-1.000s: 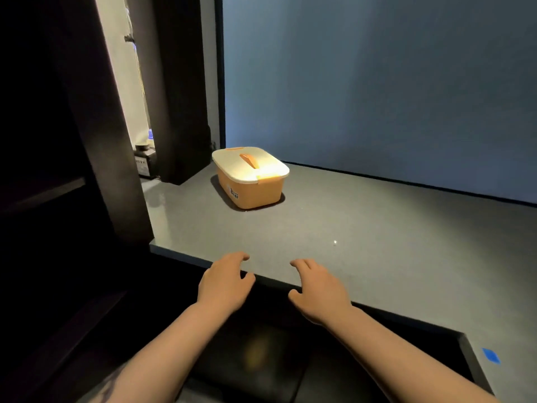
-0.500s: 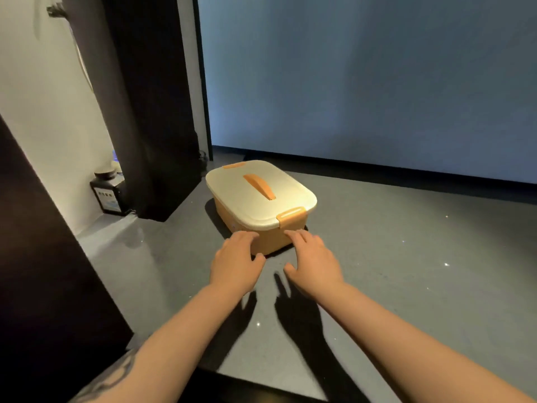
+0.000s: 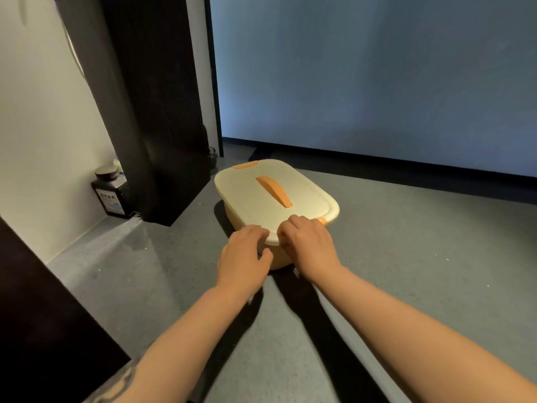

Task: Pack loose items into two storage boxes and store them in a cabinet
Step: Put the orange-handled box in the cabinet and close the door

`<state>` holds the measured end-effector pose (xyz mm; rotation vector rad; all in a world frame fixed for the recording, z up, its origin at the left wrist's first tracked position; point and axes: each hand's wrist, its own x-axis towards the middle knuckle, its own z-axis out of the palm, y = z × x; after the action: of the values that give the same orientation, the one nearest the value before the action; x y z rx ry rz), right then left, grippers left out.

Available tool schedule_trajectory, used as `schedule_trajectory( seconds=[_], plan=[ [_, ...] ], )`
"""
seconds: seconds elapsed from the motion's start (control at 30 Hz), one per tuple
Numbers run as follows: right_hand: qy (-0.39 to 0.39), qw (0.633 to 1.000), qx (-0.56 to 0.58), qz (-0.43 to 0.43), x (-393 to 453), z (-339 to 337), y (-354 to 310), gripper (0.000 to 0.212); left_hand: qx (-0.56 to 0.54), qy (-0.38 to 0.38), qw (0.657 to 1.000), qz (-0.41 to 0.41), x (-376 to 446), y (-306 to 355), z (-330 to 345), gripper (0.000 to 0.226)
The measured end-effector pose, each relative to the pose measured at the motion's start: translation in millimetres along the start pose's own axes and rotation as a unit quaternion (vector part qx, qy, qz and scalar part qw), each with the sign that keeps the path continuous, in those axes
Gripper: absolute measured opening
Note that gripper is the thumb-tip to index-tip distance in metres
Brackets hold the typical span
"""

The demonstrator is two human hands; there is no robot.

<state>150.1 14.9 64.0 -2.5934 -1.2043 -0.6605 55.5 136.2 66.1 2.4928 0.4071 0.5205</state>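
An orange storage box with a cream lid [image 3: 255, 199] stands on the grey counter [image 3: 421, 271], its lid closed, with an orange handle [image 3: 274, 190] along the top. My left hand [image 3: 242, 257] grips the near left corner, fingers curled at the lid's rim and thumb against the box side. At the near right corner, my right hand [image 3: 308, 245] has its fingers over the lid beside the orange clasp [image 3: 321, 220] and its thumb under the rim. What is inside the box is hidden.
A black pillar [image 3: 157, 112] rises just left of the box. A dark square bottle [image 3: 112, 193] stands by the white wall behind it. A dark cabinet panel [image 3: 43, 315] fills the lower left. A blue-grey wall [image 3: 377, 82] closes the back.
Both hands moved forward from the counter's front edge to the box and closed on its near end. The view came closer to the box.
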Motion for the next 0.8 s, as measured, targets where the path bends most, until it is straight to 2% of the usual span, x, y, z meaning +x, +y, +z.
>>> schedule_trajectory(
  seconds=[0.17,0.43,0.57,0.67,0.73,0.8],
  plan=[
    [-0.018,0.997,0.005,-0.076,7,-8,17,0.022,-0.014,0.012,1.0,-0.004,-4,7,8,0.036],
    [-0.048,0.988,0.103,-0.106,-40,-34,85,0.028,-0.058,0.02,0.998,0.033,-10,27,16,0.032],
    [-0.047,0.98,0.08,-0.174,-70,-46,118,0.013,-0.064,0.011,0.996,0.054,-13,43,29,0.033],
    [-0.043,0.972,0.053,-0.224,-84,-54,140,0.012,-0.062,0.005,0.995,0.072,-15,51,42,0.03],
    [-0.047,0.971,0.052,-0.227,-89,-58,147,0.013,-0.058,0.009,0.995,0.083,-15,54,47,0.029],
    [-0.054,0.977,0.069,-0.195,-94,-60,148,0.016,-0.048,0.018,0.995,0.08,-12,50,47,0.029]
  ],
)
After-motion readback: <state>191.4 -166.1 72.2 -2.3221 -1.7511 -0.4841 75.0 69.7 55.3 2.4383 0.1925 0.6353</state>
